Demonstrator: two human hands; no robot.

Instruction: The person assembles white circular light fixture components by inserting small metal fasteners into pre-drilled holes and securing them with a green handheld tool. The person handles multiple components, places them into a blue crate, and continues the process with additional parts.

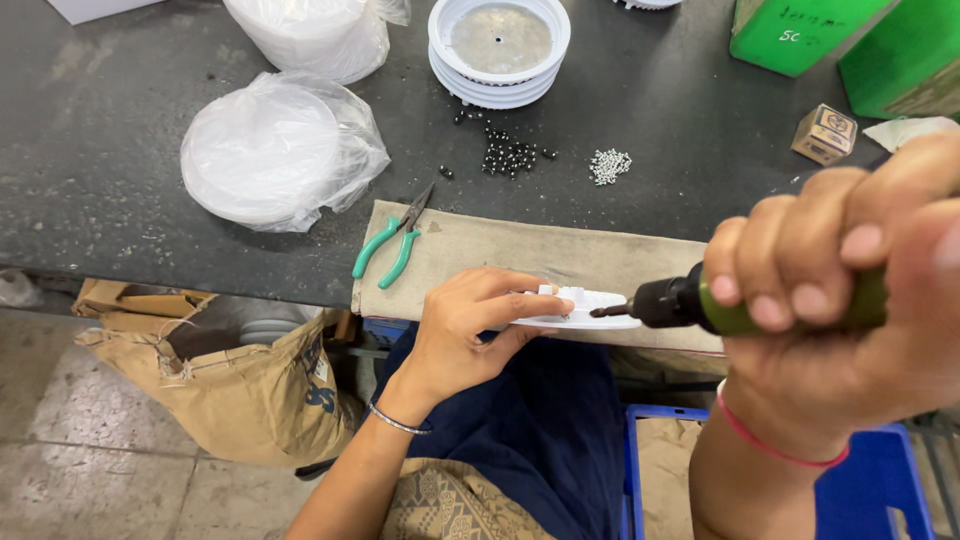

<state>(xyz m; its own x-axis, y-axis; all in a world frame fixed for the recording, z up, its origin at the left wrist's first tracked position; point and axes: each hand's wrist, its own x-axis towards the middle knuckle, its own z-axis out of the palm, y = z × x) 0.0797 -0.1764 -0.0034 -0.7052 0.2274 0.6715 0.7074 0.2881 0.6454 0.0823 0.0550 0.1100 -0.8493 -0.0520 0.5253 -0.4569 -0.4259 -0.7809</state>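
My left hand (465, 335) grips a flat white plastic disc part (580, 310) at the near edge of the dark workbench (120, 110), holding it level over a tan cardboard sheet (540, 250). My right hand (850, 290), close to the camera, is closed around a green and black power screwdriver (700, 303). Its bit tip touches the right side of the white part. A thin bangle is on my left wrist and a red thread on my right.
Green-handled pliers (388, 245) lie on the cardboard's left end. Small black screws (505, 155) and a pile of silvery ones (609, 165) sit behind. Stacked white discs (498, 50), bagged white discs (275, 150), green boxes (800, 30), a small carton (823, 133), a sack (230, 380), a blue crate (870, 480).
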